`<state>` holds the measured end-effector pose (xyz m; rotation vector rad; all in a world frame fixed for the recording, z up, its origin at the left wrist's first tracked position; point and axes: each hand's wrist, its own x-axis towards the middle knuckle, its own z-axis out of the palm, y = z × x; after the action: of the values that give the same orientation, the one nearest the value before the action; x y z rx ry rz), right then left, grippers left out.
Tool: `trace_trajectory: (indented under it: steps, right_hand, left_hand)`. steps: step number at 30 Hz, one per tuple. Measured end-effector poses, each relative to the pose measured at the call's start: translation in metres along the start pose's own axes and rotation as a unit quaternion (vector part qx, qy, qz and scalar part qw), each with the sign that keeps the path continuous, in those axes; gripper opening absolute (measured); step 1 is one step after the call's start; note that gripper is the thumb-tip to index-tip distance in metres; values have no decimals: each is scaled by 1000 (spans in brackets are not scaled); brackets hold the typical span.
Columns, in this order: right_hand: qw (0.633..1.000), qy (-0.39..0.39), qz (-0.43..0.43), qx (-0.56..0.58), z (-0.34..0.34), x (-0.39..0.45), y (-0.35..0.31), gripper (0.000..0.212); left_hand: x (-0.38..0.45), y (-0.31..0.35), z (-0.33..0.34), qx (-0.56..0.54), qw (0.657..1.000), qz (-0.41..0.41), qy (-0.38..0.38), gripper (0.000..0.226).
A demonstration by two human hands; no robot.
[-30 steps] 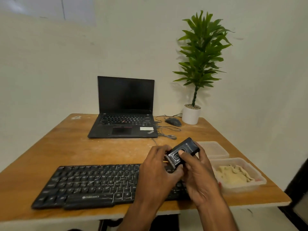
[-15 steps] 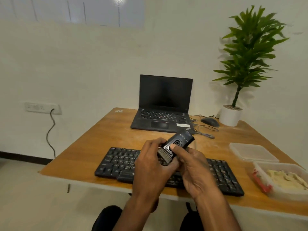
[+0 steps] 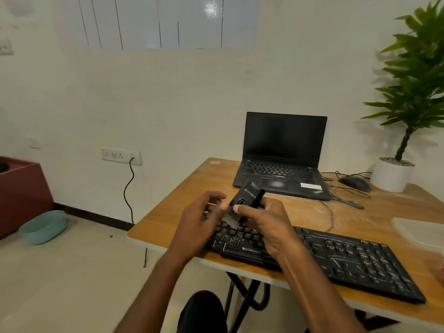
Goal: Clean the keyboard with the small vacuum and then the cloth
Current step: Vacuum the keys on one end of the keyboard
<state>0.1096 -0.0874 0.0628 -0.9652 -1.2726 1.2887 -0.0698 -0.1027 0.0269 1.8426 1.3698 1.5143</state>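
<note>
**Vacuum poised over the keys as cleaning gets under way**

Your right hand (image 3: 269, 227) grips the small black handheld vacuum (image 3: 245, 200), thumb curled across its face near what looks like a round button, the pale brush nozzle tilted down and just above the far-left rows of the black full-size plastic keyboard (image 3: 336, 255). Your left hand (image 3: 197, 224) hovers beside the nozzle with fingers loosely curled and holding nothing; motion blur hides whether its fingertips touch the brush. The keyboard lies along the near edge of the worn wooden table (image 3: 182, 200), running from the centre out to the right.

By the look of it, you are in the first step, the vacuum pass, with the brush not yet clearly on the keys. The next move calls for lowering the bristles onto the key rows and sweeping from the left end to the right. The cloth is not visible in this view.

White lettering on the vacuum's body starts with "S" but is too blurred to read in full. The keyboard's front bar reads "ZEBRONICS". The open black laptop (image 3: 283, 164) at the far side of the table, its screen dark, carries a ThinkPad-style mark on the palm rest and a white sticker with no legible text.
</note>
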Motion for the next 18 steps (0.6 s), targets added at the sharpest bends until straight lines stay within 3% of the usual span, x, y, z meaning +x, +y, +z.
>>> trace_trajectory:
  steps: [4,11,18]
  right_hand:
    - [999,2,-17,-46,8,23,9,28]
    - [975,-20,-89,-204,18,64,16,52]
    - [922,-55,-164,-348,42,78,24,55]
  left_hand:
    - [17,-48,-23,75,995,-53,39,21]
    - [45,-75,-24,106,988,-102,-48,27]
    - [51,-83,-21,121,981,-96,-119,19]
